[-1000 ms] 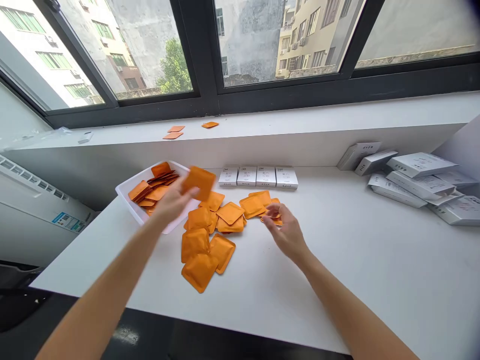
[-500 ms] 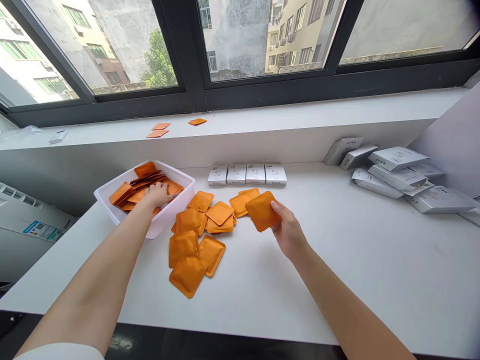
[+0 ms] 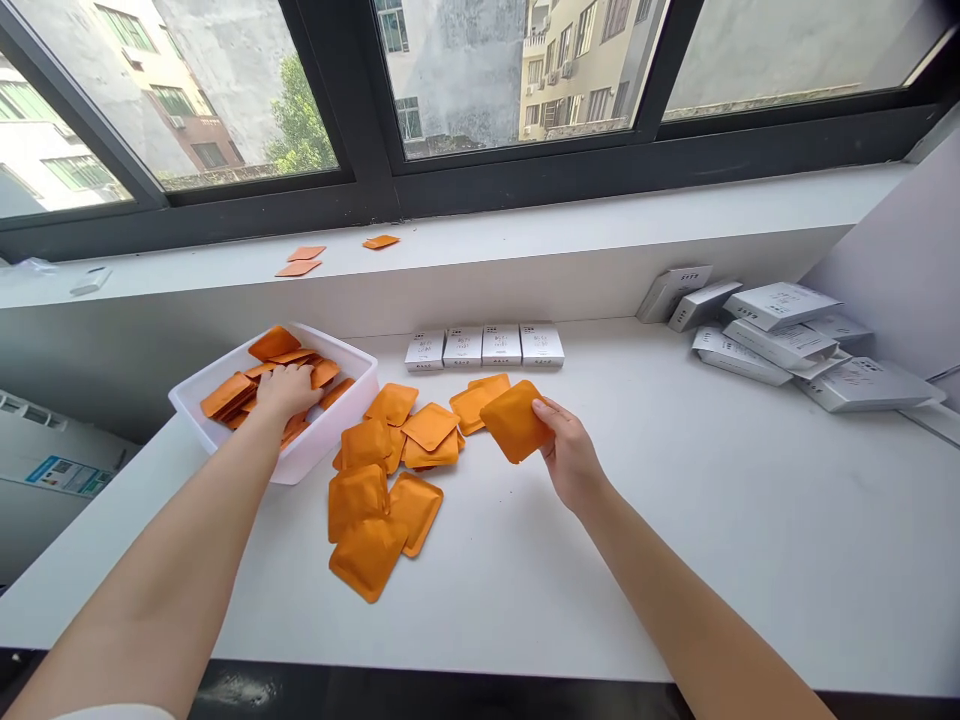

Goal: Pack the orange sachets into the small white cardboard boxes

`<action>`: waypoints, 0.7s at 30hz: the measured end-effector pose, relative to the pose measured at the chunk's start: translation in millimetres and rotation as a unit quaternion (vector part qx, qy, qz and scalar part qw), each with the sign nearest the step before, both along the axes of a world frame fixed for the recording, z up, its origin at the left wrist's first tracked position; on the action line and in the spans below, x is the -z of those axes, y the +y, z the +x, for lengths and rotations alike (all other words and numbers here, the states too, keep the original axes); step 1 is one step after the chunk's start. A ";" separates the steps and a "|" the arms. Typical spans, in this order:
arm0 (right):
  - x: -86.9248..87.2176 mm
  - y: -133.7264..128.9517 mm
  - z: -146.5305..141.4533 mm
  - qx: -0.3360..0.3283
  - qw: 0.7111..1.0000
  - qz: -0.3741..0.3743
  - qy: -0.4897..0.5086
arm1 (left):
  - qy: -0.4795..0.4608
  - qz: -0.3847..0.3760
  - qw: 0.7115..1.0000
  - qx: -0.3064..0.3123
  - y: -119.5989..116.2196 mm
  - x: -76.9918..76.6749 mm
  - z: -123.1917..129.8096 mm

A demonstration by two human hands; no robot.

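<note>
In my right hand [image 3: 568, 445] a flat orange square sachet [image 3: 516, 422] is pinched between thumb and fingers, held above the table. My left hand [image 3: 288, 388] reaches into a white plastic bin [image 3: 330, 445], its fingers apart and resting on a jumble of orange sachets [image 3: 225, 396]. The fingertips are partly hidden there. Between the hands and nearer to me lies a loose spread of orange sachets [image 3: 367, 560], some overlapping.
Behind the spread stands a row of small white boxes [image 3: 482, 346]. More white boxes [image 3: 784, 303] are heaped at the back right by the wall. A few orange pieces [image 3: 381, 242] lie on the window sill [image 3: 525, 225].
My left hand has shifted a little left and deeper among the sachets in the bin, stirring them. The right hand keeps its sachet in nearly the same place. The view has turned slightly.
</note>
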State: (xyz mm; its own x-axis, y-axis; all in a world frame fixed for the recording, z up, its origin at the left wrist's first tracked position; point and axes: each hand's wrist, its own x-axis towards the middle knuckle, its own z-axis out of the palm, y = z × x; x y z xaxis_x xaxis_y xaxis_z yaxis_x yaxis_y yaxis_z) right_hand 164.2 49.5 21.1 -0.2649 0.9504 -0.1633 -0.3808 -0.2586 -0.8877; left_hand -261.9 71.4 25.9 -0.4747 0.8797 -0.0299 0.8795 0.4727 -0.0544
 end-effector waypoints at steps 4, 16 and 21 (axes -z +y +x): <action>0.3 -0.5 -0.8 0.003 0.999 0.008 -0.038 | -0.044 0.075 0.996 -0.011 -13.4 -21.9 2.8; 2.6 -15.7 -13.9 -0.040 0.992 0.077 -0.095 | -0.602 0.283 0.745 0.049 -99.4 -35.8 166.9; -0.7 -21.8 -14.4 -0.039 0.995 0.068 -0.068 | -0.765 0.166 0.619 0.071 -108.1 -16.8 222.6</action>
